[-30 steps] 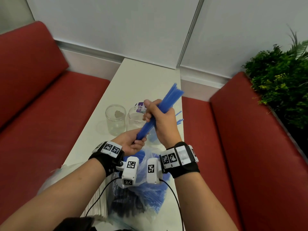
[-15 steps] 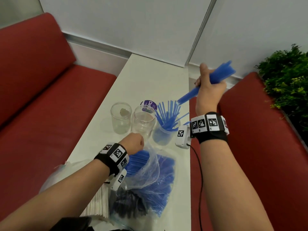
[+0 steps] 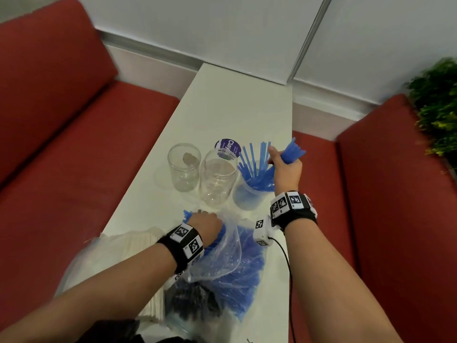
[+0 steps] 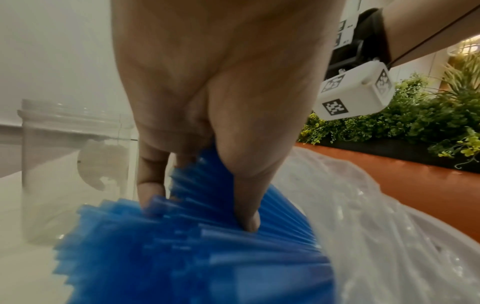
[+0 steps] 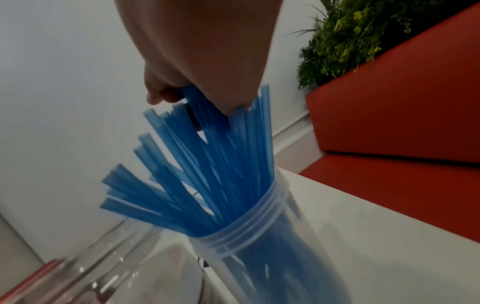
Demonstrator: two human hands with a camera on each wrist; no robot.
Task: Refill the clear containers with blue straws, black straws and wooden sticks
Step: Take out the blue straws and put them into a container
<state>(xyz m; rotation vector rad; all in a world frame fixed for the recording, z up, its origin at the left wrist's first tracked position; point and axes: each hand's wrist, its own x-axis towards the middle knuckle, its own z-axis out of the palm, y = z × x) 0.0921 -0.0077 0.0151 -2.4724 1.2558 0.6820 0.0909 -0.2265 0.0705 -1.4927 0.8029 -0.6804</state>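
Note:
Three clear jars stand in a row on the white table (image 3: 237, 100): a left jar (image 3: 184, 167), a middle jar (image 3: 217, 177), and a right jar (image 3: 249, 194) with blue straws fanned out of it. My right hand (image 3: 286, 167) grips a bundle of blue straws (image 3: 293, 151) whose lower ends reach into the right jar (image 5: 262, 255). My left hand (image 3: 206, 224) grasps more blue straws (image 4: 192, 236) at the mouth of a clear plastic bag (image 3: 230, 256). Black straws (image 3: 193, 300) and wooden sticks (image 3: 138, 246) lie in bags near me.
A purple round lid (image 3: 228, 147) lies behind the jars. Red bench seats (image 3: 61, 157) flank the narrow table on both sides. A green plant (image 3: 437, 105) stands at the far right. The right jar stands close to the table's right edge.
My right hand came down from high over the right bench and lowered its straw bundle into the right jar. My left hand moved onto the blue straws at the bag's mouth.

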